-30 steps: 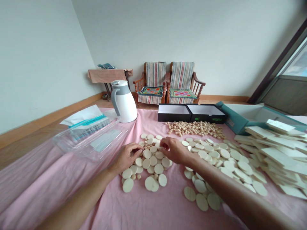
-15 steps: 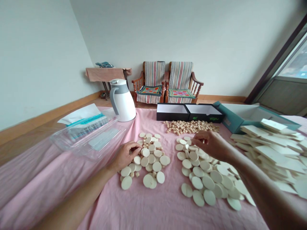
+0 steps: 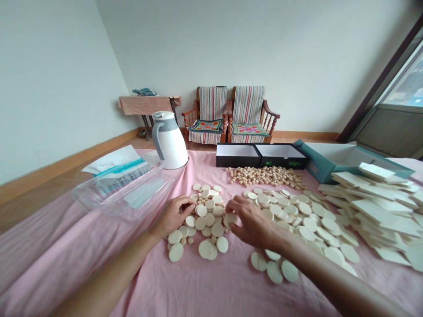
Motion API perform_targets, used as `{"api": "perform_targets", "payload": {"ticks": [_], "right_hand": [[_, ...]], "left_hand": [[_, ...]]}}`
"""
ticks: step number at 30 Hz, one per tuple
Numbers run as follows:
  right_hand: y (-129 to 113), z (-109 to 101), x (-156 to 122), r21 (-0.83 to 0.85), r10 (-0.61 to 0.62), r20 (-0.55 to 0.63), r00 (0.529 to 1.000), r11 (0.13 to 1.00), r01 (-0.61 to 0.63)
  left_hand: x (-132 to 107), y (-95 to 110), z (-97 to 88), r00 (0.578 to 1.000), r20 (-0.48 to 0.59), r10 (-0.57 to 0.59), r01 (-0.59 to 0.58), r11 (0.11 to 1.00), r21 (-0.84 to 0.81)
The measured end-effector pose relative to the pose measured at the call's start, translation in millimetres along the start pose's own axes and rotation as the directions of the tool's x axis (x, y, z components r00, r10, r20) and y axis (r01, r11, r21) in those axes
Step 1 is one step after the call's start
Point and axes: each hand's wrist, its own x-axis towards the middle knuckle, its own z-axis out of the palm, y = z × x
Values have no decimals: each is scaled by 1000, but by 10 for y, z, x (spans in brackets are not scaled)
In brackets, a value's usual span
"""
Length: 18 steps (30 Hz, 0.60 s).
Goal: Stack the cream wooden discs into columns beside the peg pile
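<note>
Two heaps of round flat discs (image 3: 208, 224) lie on a cloth-covered table (image 3: 198, 286), with small round pellets (image 3: 266, 176) behind them, rectangular slabs (image 3: 380, 211) to the right, and a clear plastic box (image 3: 122, 189) to the left.

Soft daylight comes in through the window (image 3: 405, 83) on the right and fills the room evenly, bright but never harsh. Shadows stay faint, and the darkest lies under my right hand (image 3: 251, 222) on the pink cloth (image 3: 76, 259). The clear plastic box (image 3: 122, 189) catches a pale glare across its lid. Near and far both look sharp to me, with no blur I can see. The wide lens bends the edges: the window frame (image 3: 376, 86) leans hard, and the top right corner darkens.
</note>
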Motion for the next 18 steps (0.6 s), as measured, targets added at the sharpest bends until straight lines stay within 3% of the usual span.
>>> {"api": "perform_targets", "payload": {"ticks": [3, 8, 14, 18], "right_hand": [[234, -185, 150, -42, 35, -35, 999, 998, -37], [564, -367, 375, -127, 158, -266, 951, 972, -197], [579, -137, 324, -217, 175, 47, 984, 963, -161], [528, -101, 234, -285, 184, 75, 980, 946, -155]], "left_hand": [[1, -2, 1, 1000, 3, -9, 9, 1000, -6], [-1, 4, -2, 1000, 3, -2, 2, 1000, -15], [-2, 3, 5, 1000, -2, 4, -4, 1000, -17], [-7, -2, 7, 1000, -2, 12, -12, 1000, -9]]}}
